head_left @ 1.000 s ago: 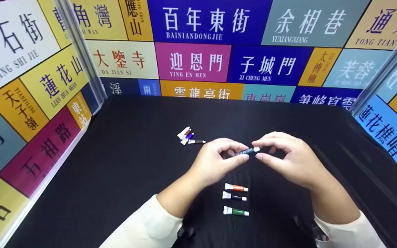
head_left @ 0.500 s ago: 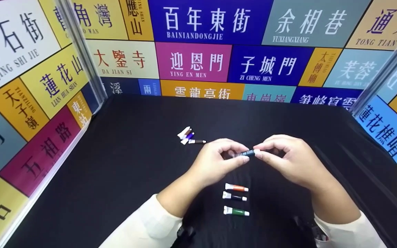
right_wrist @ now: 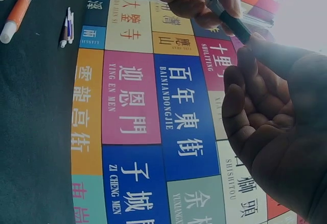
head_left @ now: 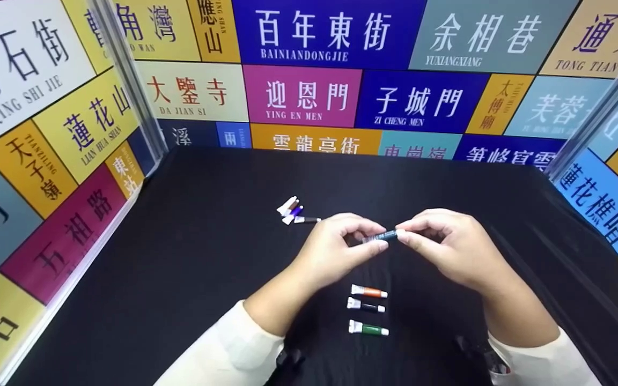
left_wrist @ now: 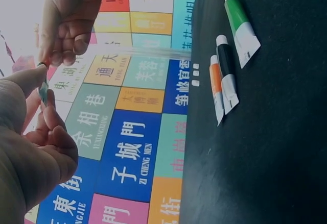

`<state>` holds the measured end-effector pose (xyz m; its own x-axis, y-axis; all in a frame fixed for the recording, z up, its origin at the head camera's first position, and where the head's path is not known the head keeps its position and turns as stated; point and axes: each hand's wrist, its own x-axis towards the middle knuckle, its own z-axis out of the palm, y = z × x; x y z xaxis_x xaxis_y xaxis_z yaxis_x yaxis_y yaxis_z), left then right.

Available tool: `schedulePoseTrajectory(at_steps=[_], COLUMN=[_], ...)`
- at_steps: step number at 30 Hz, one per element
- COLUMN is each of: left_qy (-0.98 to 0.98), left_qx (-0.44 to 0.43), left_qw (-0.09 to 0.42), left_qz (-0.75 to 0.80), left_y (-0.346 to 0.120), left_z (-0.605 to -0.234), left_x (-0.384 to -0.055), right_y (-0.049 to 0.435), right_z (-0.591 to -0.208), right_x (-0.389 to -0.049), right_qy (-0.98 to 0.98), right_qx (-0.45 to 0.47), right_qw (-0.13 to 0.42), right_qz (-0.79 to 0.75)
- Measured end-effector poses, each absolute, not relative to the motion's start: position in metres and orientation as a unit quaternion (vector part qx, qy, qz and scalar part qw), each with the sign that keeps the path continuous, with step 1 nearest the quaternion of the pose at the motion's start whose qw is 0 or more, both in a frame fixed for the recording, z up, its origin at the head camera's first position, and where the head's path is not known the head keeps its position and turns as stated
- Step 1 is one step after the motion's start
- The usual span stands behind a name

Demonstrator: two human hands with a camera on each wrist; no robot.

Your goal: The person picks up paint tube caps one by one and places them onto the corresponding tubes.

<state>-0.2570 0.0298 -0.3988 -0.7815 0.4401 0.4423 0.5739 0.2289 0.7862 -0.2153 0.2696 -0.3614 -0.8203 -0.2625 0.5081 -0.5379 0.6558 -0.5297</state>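
In the head view, the left hand (head_left: pixel 333 249) pinches a small dark teal paint tube (head_left: pixel 383 236) between thumb and fingers. The right hand (head_left: pixel 451 249) pinches the white cap end of that tube with thumb and forefinger, hiding most of the cap. The tube is held above the black cloth, nearly level. In the right wrist view the tube's dark body (right_wrist: pixel 232 22) spans between both hands. Nearer the person, below the hands, lie an orange paint tube (head_left: pixel 372 292), a black one (head_left: pixel 369 306) and a green one (head_left: pixel 370 328), side by side, caps to the right.
Beyond the left hand, several more tubes lie in a loose cluster: a brown tube (head_left: pixel 292 205), a blue-purple tube (head_left: pixel 294 213) and a dark tube (head_left: pixel 307 220). Black cloth (head_left: pixel 207 257) covers the table. Sign-printed panels (head_left: pixel 303 96) enclose its back and sides.
The right hand's thumb and forefinger have come together on the cap end, where they stood slightly apart before. The left hand keeps its grip; the tubes on the cloth have stayed put.
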Motion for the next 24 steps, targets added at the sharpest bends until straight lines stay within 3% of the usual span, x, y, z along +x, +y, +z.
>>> schedulePoseTrajectory(at_steps=[12, 24], left_qy=[-0.809, -0.849], left_qx=[-0.315, -0.309], left_qw=[0.034, -0.014], left_qz=[-0.496, -0.429], left_y=[0.024, 0.033], left_z=[-0.403, -0.429], left_x=[-0.264, -0.272], right_y=[0.279, 0.305], right_z=[-0.36, -0.366], right_x=[-0.221, -0.245], right_qy=[-0.898, -0.886], right_qx=[0.194, 0.102], right_qw=[0.139, 0.14], right_qz=[0.37, 0.431])
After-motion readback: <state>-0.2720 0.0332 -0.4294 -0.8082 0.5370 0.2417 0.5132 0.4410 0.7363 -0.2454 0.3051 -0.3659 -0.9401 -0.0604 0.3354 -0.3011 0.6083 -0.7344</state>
